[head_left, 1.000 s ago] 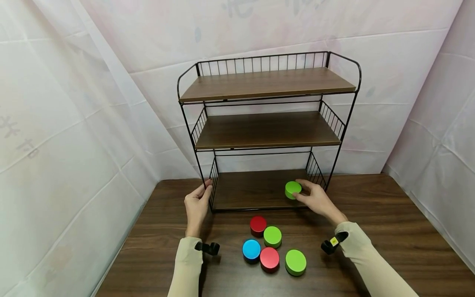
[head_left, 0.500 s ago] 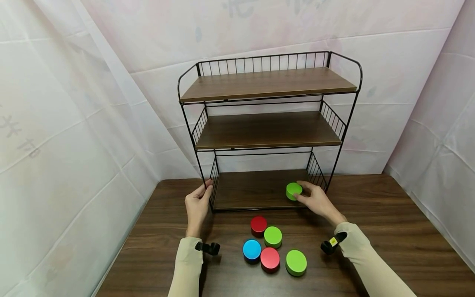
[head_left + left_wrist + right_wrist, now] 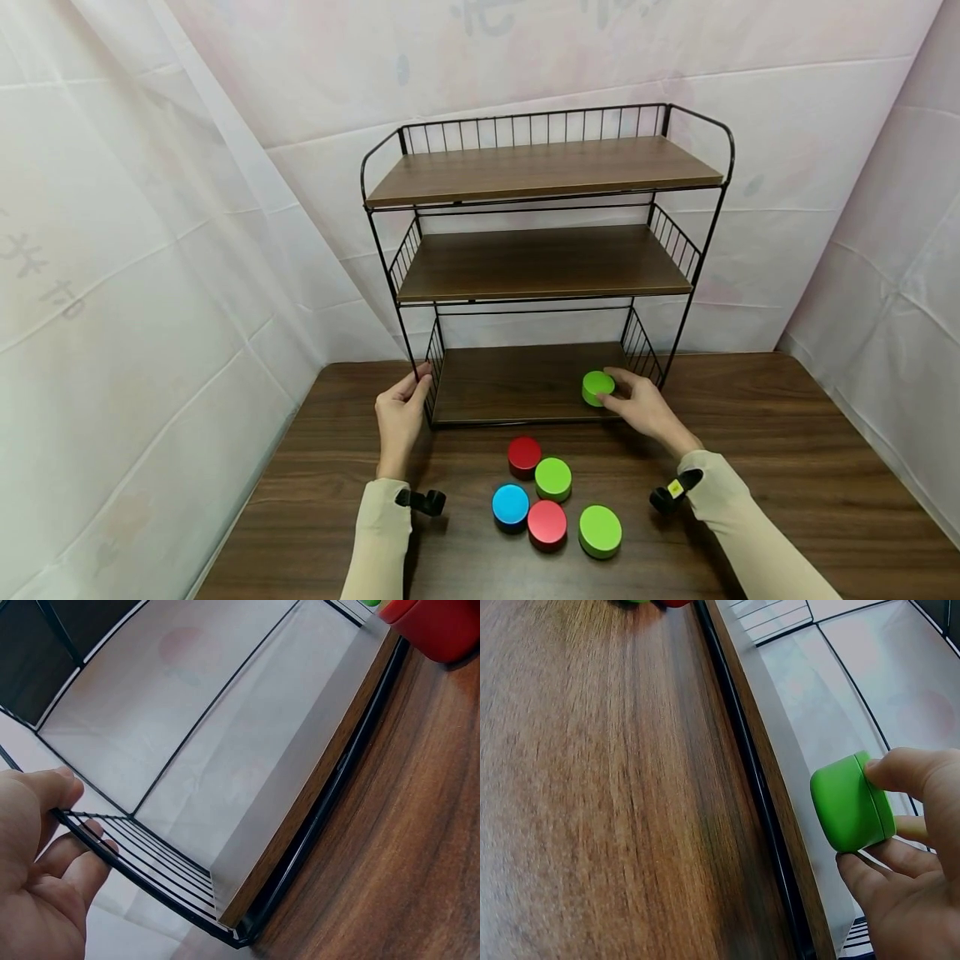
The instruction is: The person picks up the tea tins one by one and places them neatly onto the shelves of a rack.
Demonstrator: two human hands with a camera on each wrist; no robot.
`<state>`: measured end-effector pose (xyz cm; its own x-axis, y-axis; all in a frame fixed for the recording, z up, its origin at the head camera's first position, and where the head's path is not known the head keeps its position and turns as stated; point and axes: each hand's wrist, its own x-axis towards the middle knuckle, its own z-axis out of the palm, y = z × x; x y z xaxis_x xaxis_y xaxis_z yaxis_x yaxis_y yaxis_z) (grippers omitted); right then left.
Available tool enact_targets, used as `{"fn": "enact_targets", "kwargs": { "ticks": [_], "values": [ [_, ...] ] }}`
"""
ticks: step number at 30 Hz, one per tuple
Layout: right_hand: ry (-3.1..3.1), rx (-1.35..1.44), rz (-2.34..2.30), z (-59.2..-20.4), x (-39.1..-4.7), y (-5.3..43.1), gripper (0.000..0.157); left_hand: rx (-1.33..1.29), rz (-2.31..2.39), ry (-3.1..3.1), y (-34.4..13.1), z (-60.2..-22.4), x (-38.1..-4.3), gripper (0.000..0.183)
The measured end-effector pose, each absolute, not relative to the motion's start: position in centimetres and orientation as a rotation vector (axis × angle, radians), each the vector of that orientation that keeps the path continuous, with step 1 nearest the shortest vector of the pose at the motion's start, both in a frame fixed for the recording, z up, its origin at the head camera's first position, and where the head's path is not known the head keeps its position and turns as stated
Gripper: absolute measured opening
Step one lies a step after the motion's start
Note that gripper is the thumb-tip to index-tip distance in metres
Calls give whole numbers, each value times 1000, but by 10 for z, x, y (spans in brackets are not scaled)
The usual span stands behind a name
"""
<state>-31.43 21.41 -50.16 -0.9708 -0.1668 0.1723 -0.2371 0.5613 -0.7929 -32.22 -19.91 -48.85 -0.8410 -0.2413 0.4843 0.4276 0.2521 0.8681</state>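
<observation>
A round green lidded container (image 3: 597, 388) is at the right part of the rack's bottom shelf (image 3: 517, 379). My right hand (image 3: 642, 406) pinches it between thumb and fingers. The right wrist view shows the green container (image 3: 847, 802) with a lid seam, close over the shelf surface. At the rack's left side, my left hand (image 3: 399, 417) grips the black front post. In the left wrist view, the thumb and fingers of that hand (image 3: 45, 862) curl round the black metal rod above the wire side guard (image 3: 161, 866).
In front of the black wire rack (image 3: 543, 283) lie a dark red container (image 3: 524, 457), a green one (image 3: 553, 478), a blue one (image 3: 511, 507), a pinkish-red one (image 3: 547, 524) and another green one (image 3: 600, 531). The middle shelf (image 3: 543, 260) overhangs both hands' area. White cloth (image 3: 187, 250) hangs behind.
My right hand and the green container have shifted very slightly right and toward the shelf's front edge. My left hand keeps its grip on the rack post.
</observation>
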Motion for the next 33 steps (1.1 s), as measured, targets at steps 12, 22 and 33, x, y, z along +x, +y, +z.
{"fn": "enact_targets", "kwargs": {
  "ticks": [12, 22, 33],
  "values": [
    [-2703, 350, 1395, -503, -314, 215, 61, -176, -1637, -1986, -201, -493, -325, 24],
    [-2701, 349, 1389, -505, -314, 215, 61, -189, -1619, -1971, -200, -492, -325, 23],
    [-2698, 352, 1393, -506, -315, 214, 60, -180, -1651, -1976, -200, -492, -326, 22]
  ]
}}
